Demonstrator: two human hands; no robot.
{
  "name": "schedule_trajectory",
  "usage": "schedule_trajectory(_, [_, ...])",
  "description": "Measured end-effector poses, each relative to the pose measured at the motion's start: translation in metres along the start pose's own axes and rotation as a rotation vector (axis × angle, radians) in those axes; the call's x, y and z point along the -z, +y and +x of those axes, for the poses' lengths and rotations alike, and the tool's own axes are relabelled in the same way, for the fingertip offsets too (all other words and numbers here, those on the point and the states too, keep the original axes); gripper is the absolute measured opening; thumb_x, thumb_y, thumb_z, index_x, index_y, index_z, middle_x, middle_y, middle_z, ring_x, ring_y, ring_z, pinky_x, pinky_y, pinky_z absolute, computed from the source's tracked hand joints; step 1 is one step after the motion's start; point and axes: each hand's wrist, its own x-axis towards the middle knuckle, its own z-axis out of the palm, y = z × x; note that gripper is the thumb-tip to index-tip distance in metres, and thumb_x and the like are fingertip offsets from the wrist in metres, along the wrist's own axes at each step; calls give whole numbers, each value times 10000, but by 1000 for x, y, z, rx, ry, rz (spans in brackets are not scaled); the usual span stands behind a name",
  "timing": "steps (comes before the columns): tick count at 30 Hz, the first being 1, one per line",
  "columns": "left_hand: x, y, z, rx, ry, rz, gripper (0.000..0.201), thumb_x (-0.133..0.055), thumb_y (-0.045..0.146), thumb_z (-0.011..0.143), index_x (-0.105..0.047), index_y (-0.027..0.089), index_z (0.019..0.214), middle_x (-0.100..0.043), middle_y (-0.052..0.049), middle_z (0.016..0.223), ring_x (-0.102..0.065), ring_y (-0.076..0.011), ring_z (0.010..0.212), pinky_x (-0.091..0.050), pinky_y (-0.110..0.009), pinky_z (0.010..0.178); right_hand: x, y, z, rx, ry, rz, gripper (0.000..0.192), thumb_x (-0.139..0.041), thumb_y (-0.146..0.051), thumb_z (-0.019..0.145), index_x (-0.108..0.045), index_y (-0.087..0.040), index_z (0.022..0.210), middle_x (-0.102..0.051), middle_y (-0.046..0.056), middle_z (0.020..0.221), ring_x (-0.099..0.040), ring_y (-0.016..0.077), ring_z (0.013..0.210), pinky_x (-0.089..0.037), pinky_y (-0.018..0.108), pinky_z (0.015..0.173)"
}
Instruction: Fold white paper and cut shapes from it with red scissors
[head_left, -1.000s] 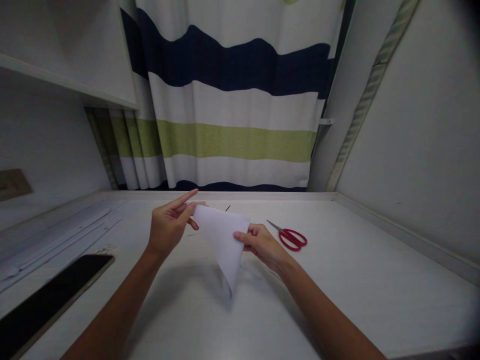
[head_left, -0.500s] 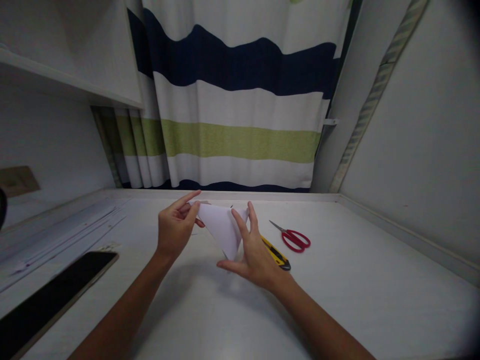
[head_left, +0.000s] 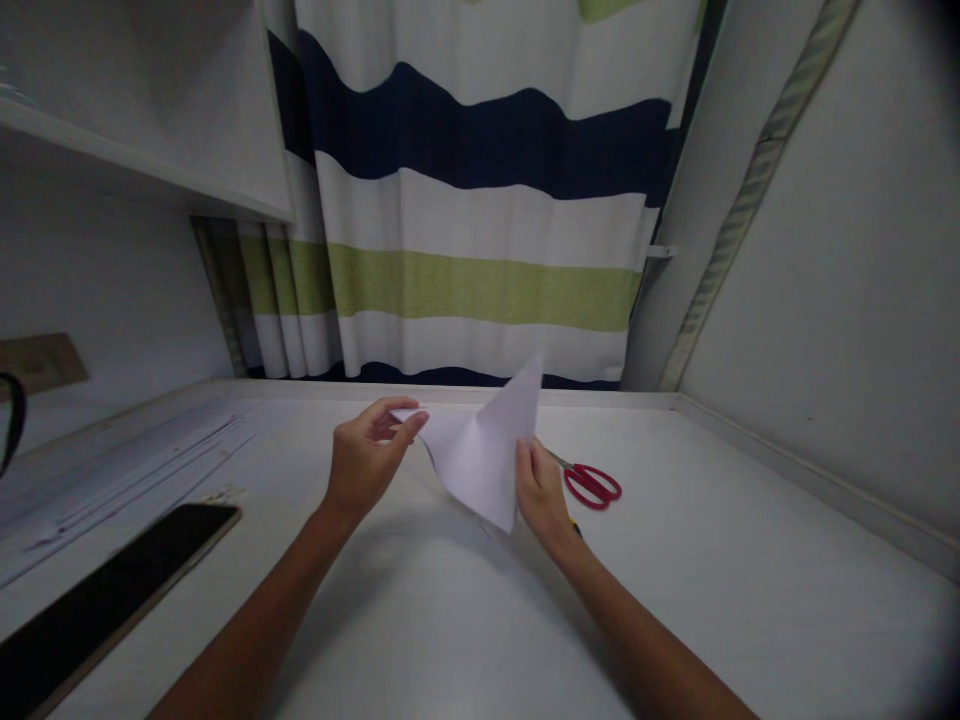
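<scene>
Hidden and cut-off parts

The tips of the red scissors [head_left: 591,483] are covered by the right hand [head_left: 541,492], whose fingers are partly hidden behind the folded paper [head_left: 480,455]. The dark phone [head_left: 97,598] is cut by the lower left edge.

Bare forearms (no sleeves, no rings)
</scene>
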Motion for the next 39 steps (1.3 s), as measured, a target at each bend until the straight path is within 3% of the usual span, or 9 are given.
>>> schedule_trajectory(2, [3, -3, 3, -41, 19, 123, 227, -523, 343, 670, -585, 158, 786, -626, -12, 714, -573, -115, 575, -455, -218, 564, 3, 5, 6, -142, 55, 166, 283, -357, -364, 777, -519, -146, 697, -535, 6, 597, -480, 129, 558, -374, 232, 507])
schedule_trajectory(5, [10, -12, 9, -66, -14, 342, 202, -487, 312, 685, -576, 174, 804, -623, -13, 732, -563, -128, 600, -433, -236, 598, 7, 7, 12, -349, 37, 513, 237, -432, -367, 737, -526, -150, 758, -570, -4, 617, -500, 122, 541, -377, 222, 487])
schedule_trajectory(9, [17, -29, 13, -4, -345, 464, 249, -457, 248, 683, -540, 188, 909, -591, 13, 593, -559, -155, 587, -415, -261, 584, 12, 3, 15, -482, -39, 765, 188, -514, -331, 684, -541, -161, 758, -603, -8, 604, -534, 133, 526, -401, 232, 491])
schedule_trajectory(12, [14, -36, 10, 35, -482, 418, 251, -494, 297, 665, -574, 178, 872, -613, -29, 674, -569, -183, 654, -415, -295, 631, 12, 1, 13, -509, -104, 717, 181, -543, -333, 660, -555, -158, 704, -609, -4, 577, -540, 139, 509, -406, 238, 494])
schedule_trajectory(18, [-7, -15, 0, 140, -565, -127, 369, -477, 324, 706, -505, 150, 1030, -610, -56, 762, -566, -163, 686, -442, -279, 591, 8, -5, 6, -411, -314, 510, 305, -498, -429, 678, -568, -133, 653, -576, 3, 525, -512, 133, 472, -375, 228, 461])
schedule_trajectory(23, [-9, -3, 0, 297, -420, -297, 422, -378, 352, 763, -394, 131, 1122, -550, -25, 686, -504, -108, 521, -408, -224, 438, 11, -4, 9, -322, -246, 397, 310, -495, -421, 677, -544, -134, 573, -522, -22, 466, -434, 96, 404, -303, 199, 396])
schedule_trajectory(30, [-12, -16, -6, 157, -638, -199, 482, -482, 195, 682, -375, 234, 1150, -484, -2, 850, -404, -22, 444, -335, -165, 400, 13, 1, 11, -421, -241, 523, 325, -516, -444, 654, -582, -126, 652, -560, -7, 496, -464, 108, 412, -334, 208, 414])
schedule_trajectory(35, [-15, -18, -6, 172, -585, -213, 517, -438, 149, 689, -319, 239, 1183, -447, 3, 861, -370, -3, 412, -315, -156, 379, 16, -2, 13, -461, -246, 599, 335, -509, -451, 665, -579, -126, 703, -583, 8, 528, -483, 115, 424, -359, 215, 433])
schedule_trajectory(39, [-9, -14, -1, 72, -478, -152, 405, -410, 241, 749, -380, 228, 1153, -430, -55, 1027, -511, -61, 595, -447, -251, 580, 17, 4, 16, -400, -107, 466, 359, -506, -469, 644, -586, -121, 666, -572, 11, 493, -486, 135, 431, -346, 222, 413])
